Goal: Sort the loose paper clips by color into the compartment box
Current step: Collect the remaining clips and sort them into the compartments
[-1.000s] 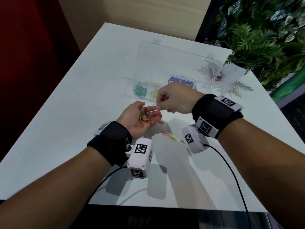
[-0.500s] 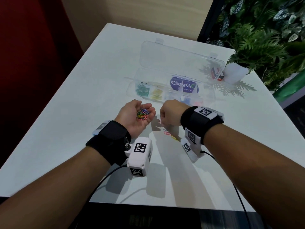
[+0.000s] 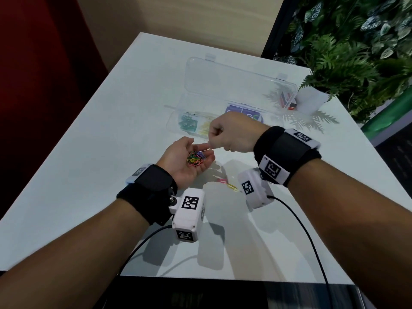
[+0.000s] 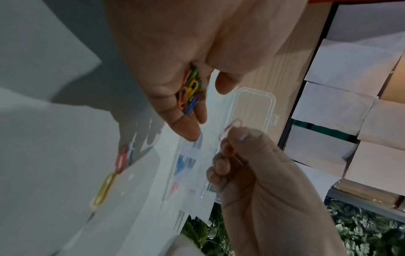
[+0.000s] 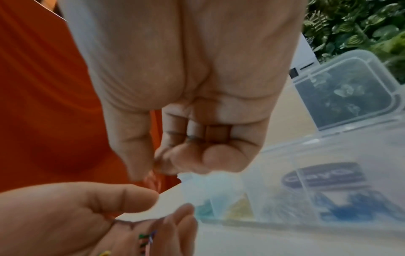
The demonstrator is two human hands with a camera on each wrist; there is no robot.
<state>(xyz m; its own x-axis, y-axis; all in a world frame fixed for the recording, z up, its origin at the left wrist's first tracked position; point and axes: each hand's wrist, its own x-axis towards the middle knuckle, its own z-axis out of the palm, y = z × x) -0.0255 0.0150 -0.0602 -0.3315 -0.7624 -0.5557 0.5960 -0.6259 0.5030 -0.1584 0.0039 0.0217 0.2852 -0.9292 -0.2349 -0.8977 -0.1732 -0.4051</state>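
Half a second back the right hand (image 3: 231, 134) sat low beside the left, knuckles near the table; now it has lifted toward the centre of the frame and covers part of the compartment box (image 3: 223, 108), a clip pinched at its fingertips.

Working from the left of the head view: the left hand (image 3: 185, 161) lies palm up just left of centre, fingers loosely cupped around a small heap of coloured paper clips (image 3: 195, 159) — green, yellow, orange, purple, all tangled. Just right of it the right hand is clenched, thumb and forefinger grasping a pale pink clip (image 4: 232, 126) above the left fingertips; the left wrist view shows its loop poking out past the thumb.

Below the hands, on the white table (image 3: 89, 175), two stray clips lie near each other, a pink one (image 3: 223, 181) and a yellow one (image 3: 231, 187).

Behind the hands, in the upper middle, the clear box stands open, lid flat behind it. Green clips (image 3: 188, 126) fill its leftmost compartment, yellow clips (image 3: 204, 130) the next; the right wrist view shows blue ones (image 5: 342, 211) further right.

At the upper right, a white plant pot (image 3: 311, 100) with fern leaves — and a small red and white carton (image 3: 288, 100) just beside it.
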